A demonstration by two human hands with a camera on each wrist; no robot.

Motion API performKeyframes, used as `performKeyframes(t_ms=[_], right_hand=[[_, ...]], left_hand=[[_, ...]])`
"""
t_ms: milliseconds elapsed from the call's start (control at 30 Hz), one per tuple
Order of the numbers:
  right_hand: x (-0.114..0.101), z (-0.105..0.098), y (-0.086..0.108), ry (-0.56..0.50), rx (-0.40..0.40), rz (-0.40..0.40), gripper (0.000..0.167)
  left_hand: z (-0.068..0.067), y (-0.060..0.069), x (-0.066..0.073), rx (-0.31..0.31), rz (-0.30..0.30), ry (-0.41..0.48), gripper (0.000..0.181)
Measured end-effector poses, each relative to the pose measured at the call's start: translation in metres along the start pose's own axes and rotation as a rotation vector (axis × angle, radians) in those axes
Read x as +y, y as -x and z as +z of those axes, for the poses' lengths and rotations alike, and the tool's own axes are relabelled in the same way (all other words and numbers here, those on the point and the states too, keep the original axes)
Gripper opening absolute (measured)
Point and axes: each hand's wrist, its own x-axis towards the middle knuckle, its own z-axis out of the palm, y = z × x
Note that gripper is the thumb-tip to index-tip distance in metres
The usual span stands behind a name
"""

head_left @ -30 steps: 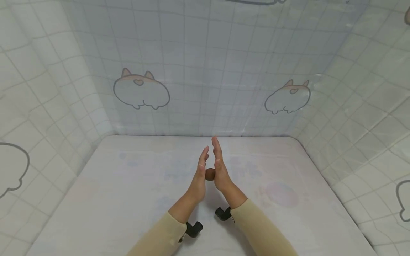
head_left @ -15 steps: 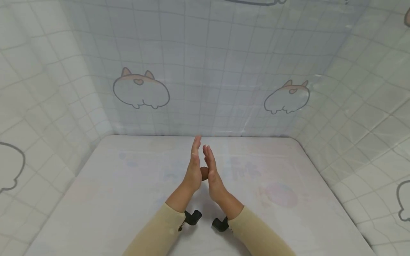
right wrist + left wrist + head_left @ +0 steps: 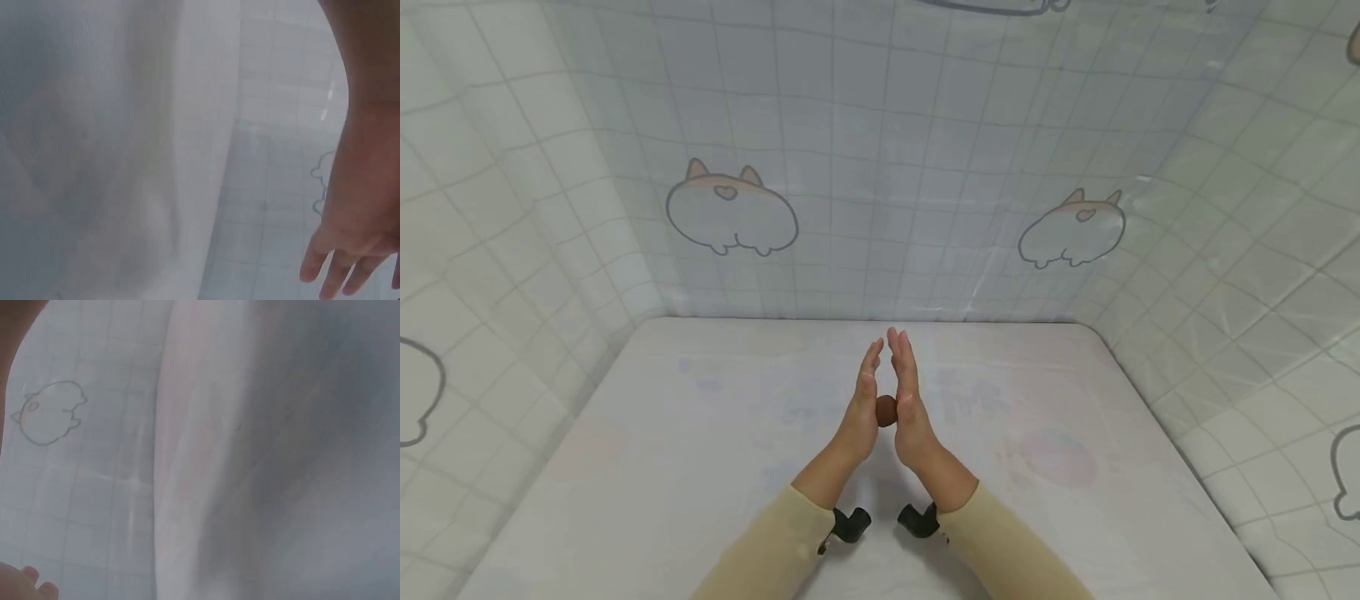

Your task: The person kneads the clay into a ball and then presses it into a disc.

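Note:
A small brown ball (image 3: pixel 886 411) sits between the two palms in the head view, above the white table. My left hand (image 3: pixel 859 417) touches it from the left, fingers straight and pointing forward. On its other side my right hand (image 3: pixel 912 421) lies against it with the palm turned inward and the fingers extended. Both palms hide the ball's sides. The wrist views do not show the ball; straight fingers (image 3: pixel 340 269) appear low in the right wrist view, and a few fingertips (image 3: pixel 47 589) at the corner of the left one.
The white table (image 3: pixel 700 467) has faint coloured patches. Pale gridded sheeting (image 3: pixel 880 167) with cartoon animal drawings stands behind it and along both sides. A black wrist camera mount (image 3: pixel 852 525) juts inward below the left hand, another mount (image 3: pixel 917 521) below the right.
The hands have slid past each other: first the right fingertips were ahead, then the left, now the right slightly again. The ball has shifted left and partly back between the palms.

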Motion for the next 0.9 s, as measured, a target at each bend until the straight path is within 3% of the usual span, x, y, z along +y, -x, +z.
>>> performKeyframes(t_ms=[167, 333, 467, 633, 767, 900], right_hand=[[0.006, -0.008, -0.006, 0.076, 0.017, 0.011, 0.088], [0.015, -0.014, -0.007, 0.067, 0.019, 0.032, 0.091], [0.02, -0.015, -0.003, 0.075, 0.0, 0.056, 0.091], [0.025, -0.013, 0.002, 0.086, 0.0, 0.052, 0.091], [0.029, -0.01, 0.006, 0.08, -0.018, 0.069, 0.09], [0.03, -0.006, 0.009, 0.063, -0.05, 0.065, 0.091]], left_hand=[[0.009, 0.008, 0.002, -0.04, 0.001, 0.023, 0.079], [0.014, 0.014, 0.005, -0.069, -0.002, 0.053, 0.076], [0.015, 0.016, 0.007, -0.063, 0.007, 0.127, 0.08], [0.013, 0.016, 0.012, -0.058, 0.087, 0.213, 0.089], [0.007, 0.011, 0.017, -0.027, 0.144, 0.225, 0.09], [0.002, 0.005, 0.021, 0.011, 0.147, 0.171, 0.092]])
